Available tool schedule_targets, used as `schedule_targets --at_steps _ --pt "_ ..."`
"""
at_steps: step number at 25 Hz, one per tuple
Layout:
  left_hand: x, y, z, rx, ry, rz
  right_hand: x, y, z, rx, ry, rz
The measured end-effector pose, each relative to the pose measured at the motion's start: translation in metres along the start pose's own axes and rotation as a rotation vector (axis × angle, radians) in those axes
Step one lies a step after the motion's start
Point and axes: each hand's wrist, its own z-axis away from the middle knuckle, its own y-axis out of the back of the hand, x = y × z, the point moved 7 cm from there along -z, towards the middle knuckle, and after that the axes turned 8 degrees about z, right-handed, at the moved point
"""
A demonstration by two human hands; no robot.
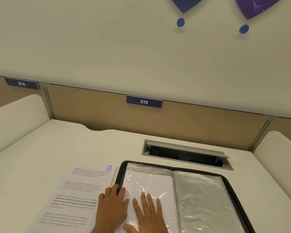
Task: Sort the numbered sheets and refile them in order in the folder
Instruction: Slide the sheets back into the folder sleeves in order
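While both hands lie flat with fingers straight, neither grip clasps anything: the left hand (112,206) and right hand (149,214) press the left plastic sleeve of one open folder (228,185). One sheet marked 8 (77,195) lies just left, on the white counter (57,148) below a beige partition (191,125).
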Motion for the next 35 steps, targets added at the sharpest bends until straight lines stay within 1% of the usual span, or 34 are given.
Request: schedule_targets --at_steps 3,4,7,11,13,15,16,17,19,21,24,28,35 --pt "-0.002 0.000 0.006 0.054 -0.011 -0.021 -0.001 0.000 0.000 0.062 0.008 0.004" --pt "-0.003 0.000 0.008 0.046 -0.005 -0.021 -0.001 0.000 0.000 0.075 0.008 -0.005" --pt "-0.009 -0.007 0.010 -0.049 0.046 0.022 -0.001 -0.002 0.000 0.013 -0.004 -0.045" --pt "-0.022 0.004 0.000 -0.036 0.074 0.083 -0.002 0.006 -0.005 -0.039 -0.025 -0.094" --pt "-0.039 0.011 -0.009 -0.031 0.077 0.096 -0.003 0.013 -0.012 -0.097 -0.089 -0.194" --pt "-0.063 0.015 -0.014 -0.035 0.070 0.071 0.000 0.030 -0.023 -0.111 -0.154 -0.225" --pt "-0.077 0.015 -0.015 -0.043 0.075 0.049 -0.002 0.037 -0.031 -0.118 -0.155 -0.247" --pt "-0.091 0.016 -0.016 -0.047 0.088 0.026 -0.004 0.045 -0.042 -0.084 -0.139 -0.250" --pt "-0.115 0.014 -0.015 -0.086 0.119 -0.008 -0.011 0.045 -0.063 -0.159 -0.093 -0.322" --pt "-0.133 0.011 -0.013 -0.141 0.132 -0.036 -0.018 0.048 -0.086 -0.152 -0.064 -0.350" --pt "-0.145 0.005 -0.008 -0.173 0.137 -0.038 -0.033 0.042 -0.114 -0.176 -0.015 -0.335" --pt "-0.147 -0.003 -0.005 -0.157 0.128 -0.023 -0.052 0.032 -0.143 -0.219 0.053 -0.264" --pt "-0.152 -0.003 -0.009 -0.075 0.110 -0.042 -0.066 0.008 -0.170 -0.270 0.010 -0.180"
